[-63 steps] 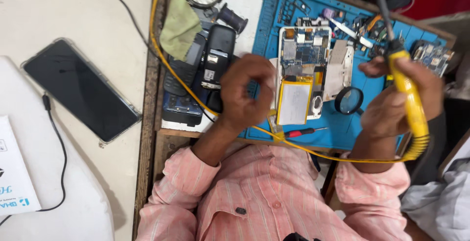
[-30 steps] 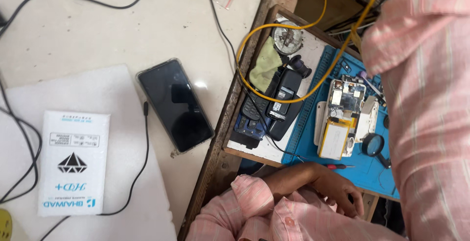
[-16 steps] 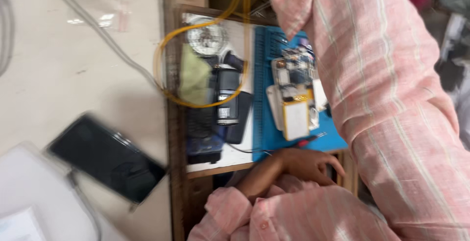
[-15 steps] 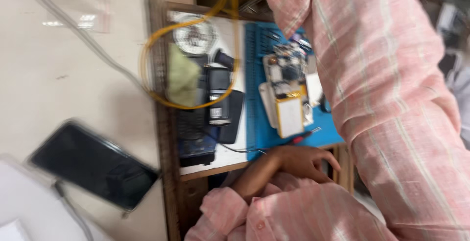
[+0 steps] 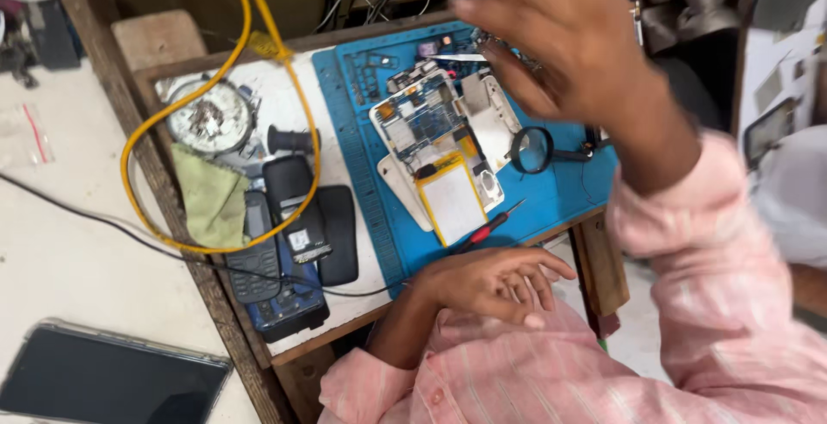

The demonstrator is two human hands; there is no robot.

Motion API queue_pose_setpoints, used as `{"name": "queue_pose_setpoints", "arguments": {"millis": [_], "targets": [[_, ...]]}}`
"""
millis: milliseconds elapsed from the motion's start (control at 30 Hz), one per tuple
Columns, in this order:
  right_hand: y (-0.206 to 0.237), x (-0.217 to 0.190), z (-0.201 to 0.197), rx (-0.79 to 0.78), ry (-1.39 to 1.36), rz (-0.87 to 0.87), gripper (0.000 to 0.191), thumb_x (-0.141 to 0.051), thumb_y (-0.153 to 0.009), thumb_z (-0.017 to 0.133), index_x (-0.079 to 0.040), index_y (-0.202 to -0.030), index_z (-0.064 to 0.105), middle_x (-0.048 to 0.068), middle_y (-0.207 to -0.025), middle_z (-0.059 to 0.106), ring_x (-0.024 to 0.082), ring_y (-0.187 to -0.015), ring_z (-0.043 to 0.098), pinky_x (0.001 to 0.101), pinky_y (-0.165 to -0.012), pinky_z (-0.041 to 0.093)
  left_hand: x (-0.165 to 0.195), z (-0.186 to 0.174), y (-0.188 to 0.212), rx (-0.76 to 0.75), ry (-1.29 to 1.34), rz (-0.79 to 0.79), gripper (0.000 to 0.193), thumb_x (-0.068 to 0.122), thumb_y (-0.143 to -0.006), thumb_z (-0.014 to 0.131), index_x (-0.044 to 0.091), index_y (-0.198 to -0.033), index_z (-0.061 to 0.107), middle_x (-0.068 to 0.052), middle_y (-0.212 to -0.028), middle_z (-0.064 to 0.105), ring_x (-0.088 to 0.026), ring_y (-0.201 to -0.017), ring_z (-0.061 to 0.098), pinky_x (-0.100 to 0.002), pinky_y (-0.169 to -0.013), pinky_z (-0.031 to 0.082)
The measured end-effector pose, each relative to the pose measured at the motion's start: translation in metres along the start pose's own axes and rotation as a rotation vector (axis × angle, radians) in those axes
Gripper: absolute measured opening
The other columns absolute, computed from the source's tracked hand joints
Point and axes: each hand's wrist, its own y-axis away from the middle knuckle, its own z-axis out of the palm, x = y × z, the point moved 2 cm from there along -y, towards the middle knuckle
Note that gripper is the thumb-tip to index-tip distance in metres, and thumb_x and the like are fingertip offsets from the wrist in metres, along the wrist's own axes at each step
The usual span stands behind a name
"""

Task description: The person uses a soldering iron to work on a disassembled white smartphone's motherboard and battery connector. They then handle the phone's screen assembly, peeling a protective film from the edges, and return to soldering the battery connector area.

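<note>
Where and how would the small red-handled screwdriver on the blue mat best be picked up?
Grip the small red-handled screwdriver by its red handle, coming from above with the fingers across its width. It lies flat on the blue silicone work mat, thin tip pointing up and right, and the handle is its thickest part. The left hand rests just below it, so it is probably the nearer one.

We see a blue work mat under a phone's yellow battery, a red-handled screwdriver, a looping yellow cable, a pale green cloth and pink, white-striped sleeves.
</note>
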Motion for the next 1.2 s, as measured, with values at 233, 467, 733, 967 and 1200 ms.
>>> {"name": "queue_pose_setpoints", "arguments": {"millis": [233, 467, 733, 967, 1200], "targets": [[0.182, -0.016, 0.074, 0.052, -0.24, 0.443, 0.075, -0.044, -0.07, 0.084, -0.006, -0.132, 0.062, 0.016, -0.134, 0.061, 0.035, -0.127, 0.057, 0.0521, -0.109, 0.041, 0.038, -0.01, 0.053, 0.566, -0.194, 0.138, 0.042, 0.02, -0.094, 0.075, 0.002, -0.131, 0.064, -0.007, -0.116, 0.069, -0.011, -0.095, 0.069, -0.026, -0.084, 0.058], [0.211, -0.011, 0.107, 0.046, -0.283, 0.527, 0.062, -0.032, -0.081, 0.082, -0.01, -0.136, 0.064, 0.012, -0.123, 0.065, 0.029, -0.121, 0.061, 0.0538, -0.116, 0.04, 0.078, 0.012, 0.053, 1.705, -1.307, -0.2, 0.056, 0.018, -0.082, 0.087, 0.003, -0.13, 0.062, -0.008, -0.099, 0.061, -0.02, -0.081, 0.06, -0.03, -0.07, 0.05], [0.219, 0.001, 0.118, 0.158, -0.409, 0.539, 0.046, -0.015, -0.088, 0.075, -0.01, -0.133, 0.065, 0.015, -0.134, 0.063, 0.041, -0.122, 0.057, 0.0511, -0.109, 0.046, 0.076, 0.029, 0.029, 1.716, -1.426, -0.436, 0.102, 0.036, -0.078, 0.092, -0.001, -0.155, 0.036, -0.023, -0.123, 0.052, -0.03, -0.096, 0.064, -0.043, -0.085, 0.054], [0.227, 0.004, 0.125, 0.252, -0.529, 0.526, 0.044, -0.013, -0.09, 0.075, -0.01, -0.132, 0.064, 0.014, -0.138, 0.061, 0.039, -0.127, 0.058, 0.0518, -0.112, 0.046, 0.078, 0.022, 0.034, 1.764, -1.383, -0.496, 0.104, 0.035, -0.073, 0.092, -0.001, -0.153, 0.037, -0.02, -0.125, 0.055, -0.026, -0.087, 0.064, -0.041, -0.079, 0.055], [0.2, -0.029, 0.108, 0.223, -0.441, 0.477, 0.054, -0.027, -0.083, 0.082, -0.011, -0.131, 0.064, 0.015, -0.137, 0.059, 0.038, -0.122, 0.058, 0.0526, -0.104, 0.045, 0.096, 0.014, 0.06, 1.812, -1.337, -0.265, 0.071, 0.012, -0.089, 0.072, 0.004, -0.153, 0.043, -0.018, -0.124, 0.06, -0.025, -0.091, 0.066, -0.038, -0.077, 0.056]]}}
